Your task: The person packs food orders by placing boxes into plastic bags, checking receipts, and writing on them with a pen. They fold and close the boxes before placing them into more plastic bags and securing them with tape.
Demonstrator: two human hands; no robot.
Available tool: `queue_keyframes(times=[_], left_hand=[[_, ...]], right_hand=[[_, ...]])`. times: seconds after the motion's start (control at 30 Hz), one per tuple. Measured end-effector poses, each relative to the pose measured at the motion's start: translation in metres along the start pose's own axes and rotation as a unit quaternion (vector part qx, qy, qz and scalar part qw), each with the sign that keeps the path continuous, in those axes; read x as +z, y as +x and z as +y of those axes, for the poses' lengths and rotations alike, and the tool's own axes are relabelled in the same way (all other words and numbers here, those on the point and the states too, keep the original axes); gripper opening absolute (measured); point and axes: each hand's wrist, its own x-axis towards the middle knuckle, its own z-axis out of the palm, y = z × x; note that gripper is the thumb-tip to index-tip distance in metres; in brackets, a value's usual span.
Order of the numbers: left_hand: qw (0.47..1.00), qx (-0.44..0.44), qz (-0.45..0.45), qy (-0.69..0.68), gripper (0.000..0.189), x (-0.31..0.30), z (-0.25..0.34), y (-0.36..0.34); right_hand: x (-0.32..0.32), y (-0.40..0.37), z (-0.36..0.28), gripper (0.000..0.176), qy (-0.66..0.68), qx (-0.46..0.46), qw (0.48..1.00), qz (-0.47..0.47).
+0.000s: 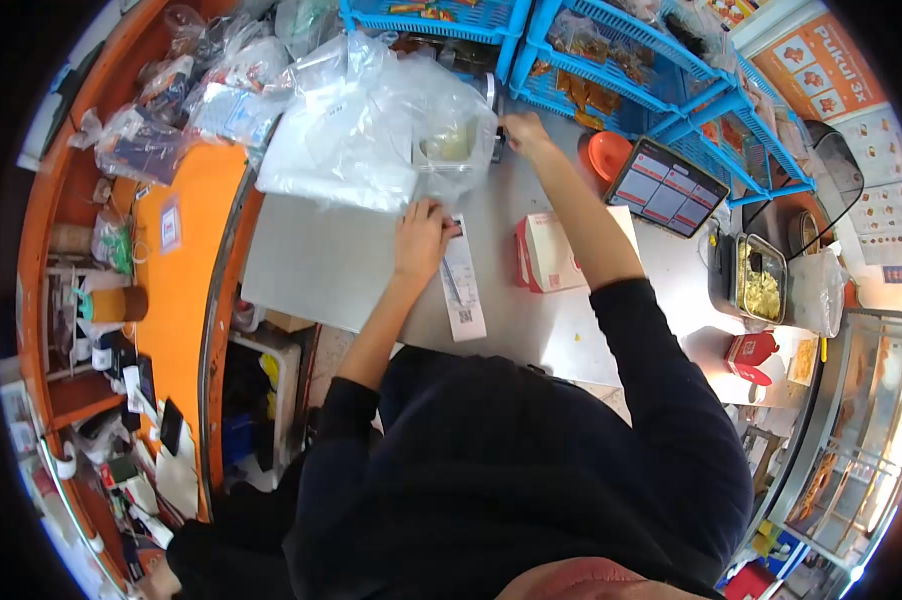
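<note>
My left hand rests on the metal counter with curled fingers, gripping the upper end of a long printed receipt. Just beyond it lie clear plastic bags, one with a light-coloured tub showing through. My right hand reaches forward to the right edge of those bags, beside a dark device partly covered by plastic. Its fingers are bent together; whatever they pinch is too small to make out. A white-and-red food box stands under my right forearm.
Blue plastic baskets with packets line the back. To the right are an orange-red bowl, a tablet, a container of yellowish food and a red carton. An orange shelf borders the left side.
</note>
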Motion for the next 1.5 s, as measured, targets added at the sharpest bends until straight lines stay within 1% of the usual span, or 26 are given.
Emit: queue_keyframes(times=[0.1,0.17,0.23,0.3,0.37,0.43,0.5,0.57,0.63,0.67,0.73,0.8,0.83,0.9,1.0,1.03,1.1,1.17,1.23,1.3,1.33,1.37,1.4,1.43,1.47,1.5], left_hand=[[0.996,-0.012,0.070,-0.052,0.033,-0.007,0.004,-0.007],[0.991,-0.024,0.111,-0.075,0.031,-0.008,0.000,-0.003],[0.993,0.005,0.044,-0.108,0.030,-0.007,-0.007,-0.004],[0.993,0.020,0.050,-0.101,0.029,-0.001,-0.009,0.000],[0.993,0.038,0.062,-0.090,0.028,0.004,-0.011,0.006],[0.901,-0.036,0.020,-0.431,0.018,0.011,-0.009,0.013],[0.880,-0.090,-0.013,-0.465,0.017,-0.005,0.002,0.022],[0.857,-0.139,-0.053,-0.493,0.017,-0.005,0.008,0.034],[0.756,-0.104,-0.032,-0.646,0.020,0.009,0.006,0.046],[0.782,-0.099,-0.056,-0.613,0.021,0.000,0.008,0.052],[0.772,-0.084,-0.063,-0.627,0.022,-0.014,0.018,0.059],[0.776,-0.073,-0.056,-0.624,0.023,-0.033,0.038,0.067],[0.775,-0.072,-0.055,-0.626,0.023,-0.040,0.050,0.069],[0.838,0.040,-0.077,-0.538,0.026,-0.057,0.079,0.072],[0.865,0.112,-0.189,-0.452,0.027,-0.086,0.119,0.065],[0.879,0.146,-0.226,-0.393,0.029,-0.088,0.128,0.064],[0.880,0.134,-0.239,-0.388,0.032,-0.086,0.127,0.058],[0.884,0.052,-0.272,-0.376,0.031,-0.064,0.115,0.053],[0.910,0.032,-0.285,-0.300,0.038,-0.043,0.107,0.051],[0.947,-0.034,-0.285,-0.145,0.048,-0.034,0.103,0.051],[0.932,-0.084,-0.321,-0.142,0.065,-0.027,0.094,0.056],[0.933,-0.086,-0.323,-0.135,0.065,-0.011,0.087,0.053],[0.951,0.003,-0.213,-0.223,0.070,0.007,0.079,0.048],[0.943,0.092,-0.097,-0.304,0.077,0.015,0.074,0.047],[0.922,0.161,-0.159,-0.315,0.083,0.004,0.076,0.053],[0.925,0.158,-0.155,-0.309,0.083,0.007,0.075,0.053]], right_hand=[[-0.007,-0.035,0.015,0.028,0.102,-0.073,0.992,0.021],[-0.003,-0.035,0.046,0.030,-0.045,-0.123,0.988,0.078],[-0.004,-0.024,0.045,0.031,-0.033,-0.054,0.997,0.046],[-0.005,-0.035,0.029,0.033,-0.011,0.012,1.000,0.016],[-0.006,-0.052,0.015,0.035,-0.240,-0.039,0.968,0.059],[-0.002,-0.061,0.021,0.035,-0.215,-0.064,0.972,0.069],[0.002,-0.054,0.036,0.036,-0.192,-0.084,0.975,0.074],[0.004,-0.039,0.043,0.031,-0.450,-0.237,0.858,0.071],[-0.001,-0.045,0.046,0.021,-0.504,-0.235,0.828,0.071],[-0.006,-0.044,0.042,0.014,-0.560,-0.241,0.790,0.065],[-0.033,-0.088,0.016,0.016,-0.466,-0.157,0.858,0.149],[-0.076,-0.143,-0.006,0.026,-0.192,-0.251,0.946,0.068],[-0.080,-0.179,-0.023,0.026,-0.066,-0.210,0.975,0.015],[-0.080,-0.200,-0.013,0.016,0.025,-0.261,0.965,-0.015],[-0.081,-0.203,0.001,0.012,0.134,-0.323,0.904,0.246],[-0.092,-0.208,0.011,0.012,0.133,-0.322,0.903,0.251],[-0.118,-0.220,0.049,0.014,0.341,-0.247,0.827,0.372],[-0.137,-0.227,0.096,0.018,0.214,-0.224,0.811,0.497],[-0.133,-0.209,0.166,0.025,0.042,-0.120,0.828,0.546],[-0.128,-0.200,0.184,0.036,0.288,-0.025,0.873,0.393],[-0.133,-0.197,0.188,0.036,0.291,-0.024,0.873,0.390],[-0.138,-0.199,0.190,0.042,0.382,0.052,0.875,0.293],[-0.142,-0.200,0.193,0.047,0.465,0.125,0.856,0.188],[-0.146,-0.195,0.207,0.047,0.470,0.128,0.854,0.182],[-0.147,-0.194,0.205,0.050,0.413,0.102,0.888,0.173],[-0.146,-0.192,0.202,0.054,0.353,0.075,0.918,0.163]])
